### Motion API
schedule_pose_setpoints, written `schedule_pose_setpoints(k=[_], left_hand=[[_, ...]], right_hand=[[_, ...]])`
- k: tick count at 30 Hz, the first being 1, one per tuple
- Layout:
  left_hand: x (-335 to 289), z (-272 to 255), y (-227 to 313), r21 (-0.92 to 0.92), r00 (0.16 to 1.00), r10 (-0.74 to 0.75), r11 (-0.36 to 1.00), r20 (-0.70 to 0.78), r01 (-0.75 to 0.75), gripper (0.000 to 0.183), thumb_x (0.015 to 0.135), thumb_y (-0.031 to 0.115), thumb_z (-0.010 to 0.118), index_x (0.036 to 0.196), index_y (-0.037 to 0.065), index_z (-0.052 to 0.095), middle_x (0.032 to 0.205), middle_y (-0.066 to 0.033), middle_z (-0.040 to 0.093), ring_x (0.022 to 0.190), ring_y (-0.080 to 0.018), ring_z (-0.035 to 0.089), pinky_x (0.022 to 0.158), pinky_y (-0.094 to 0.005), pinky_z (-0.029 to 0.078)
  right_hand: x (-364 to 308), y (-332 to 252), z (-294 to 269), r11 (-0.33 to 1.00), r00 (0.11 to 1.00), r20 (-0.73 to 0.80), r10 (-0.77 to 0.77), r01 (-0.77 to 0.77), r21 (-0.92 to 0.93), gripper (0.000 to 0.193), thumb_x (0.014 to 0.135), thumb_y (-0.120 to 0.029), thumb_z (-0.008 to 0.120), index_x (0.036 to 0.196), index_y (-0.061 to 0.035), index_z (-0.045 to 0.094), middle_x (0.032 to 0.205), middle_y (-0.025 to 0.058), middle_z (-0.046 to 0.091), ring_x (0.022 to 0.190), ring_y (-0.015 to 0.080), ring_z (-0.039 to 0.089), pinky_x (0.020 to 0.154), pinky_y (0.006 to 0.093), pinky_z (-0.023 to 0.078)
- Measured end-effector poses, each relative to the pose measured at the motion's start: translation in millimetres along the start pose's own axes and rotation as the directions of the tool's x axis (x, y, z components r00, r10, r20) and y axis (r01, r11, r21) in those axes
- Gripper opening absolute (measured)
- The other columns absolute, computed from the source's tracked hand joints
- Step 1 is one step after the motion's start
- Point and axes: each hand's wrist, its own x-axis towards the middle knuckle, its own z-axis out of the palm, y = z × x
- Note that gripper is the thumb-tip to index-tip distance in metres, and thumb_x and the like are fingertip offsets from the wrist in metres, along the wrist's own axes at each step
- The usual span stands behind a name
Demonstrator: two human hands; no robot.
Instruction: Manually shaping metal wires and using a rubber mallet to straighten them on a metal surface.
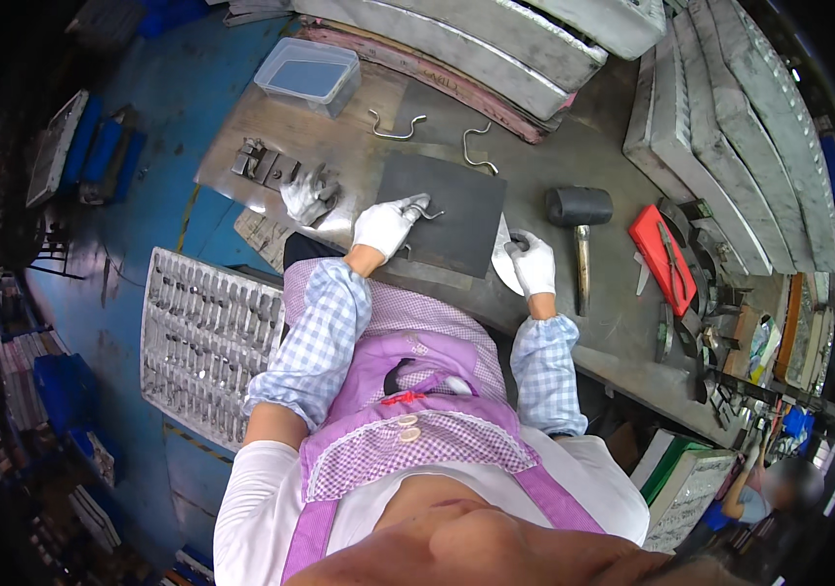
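Observation:
My left hand [383, 229], in a white glove, is closed around a small bent metal rod [430, 214] over a dark square sheet [471, 195] on the bench. Part of the rod is hidden by the fingers. To the right of the sheet, my right hand [535, 267], also gloved, has its fingers curled in at the edge of a pale curved piece [502, 262]. Whether the fingers grip that piece does not show clearly. Beyond the sheet lie an S-shaped metal rod [398, 134] and another bent rod [469, 146].
A black-headed mallet [578, 207] and a red tray [660, 256] with a tool lie right. Left are a crumpled glove [308, 198], a metal fixture [266, 166] and a clear plastic box [311, 73]. Grey padded stacks [476, 44] line the back. A parts tray [207, 342] stands lower left.

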Motion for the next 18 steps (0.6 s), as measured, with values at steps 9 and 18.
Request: schedule_pose_setpoints(k=[9,18], left_hand=[[-7,-14,41,0.334,0.97,-0.183,0.935,0.162,0.121,0.054,0.098,0.054,0.043,0.145,0.027,0.045,0.091,-0.0207,0.071,0.088,-0.0387,0.068,0.079,-0.0453,0.052],[-3,-3,40,0.424,0.978,-0.136,0.904,0.16,0.056,0.061,0.095,0.057,0.046,0.146,0.024,0.044,0.088,-0.0212,0.07,0.084,-0.039,0.069,0.075,-0.0469,0.052]], right_hand=[[-17,1,-47,0.843,0.963,-0.182,-0.198,0.073,-0.532,0.034,0.085,-0.026,0.066,0.116,-0.0135,0.067,0.11,0.0113,0.067,0.101,0.0303,0.065,0.088,0.0415,0.051],[72,-131,46,0.657,0.783,0.197,-0.59,0.607,-0.447,0.061,0.074,-0.036,0.079,0.122,-0.0045,0.06,0.114,0.0154,0.067,0.103,0.0308,0.066,0.087,0.044,0.052]])
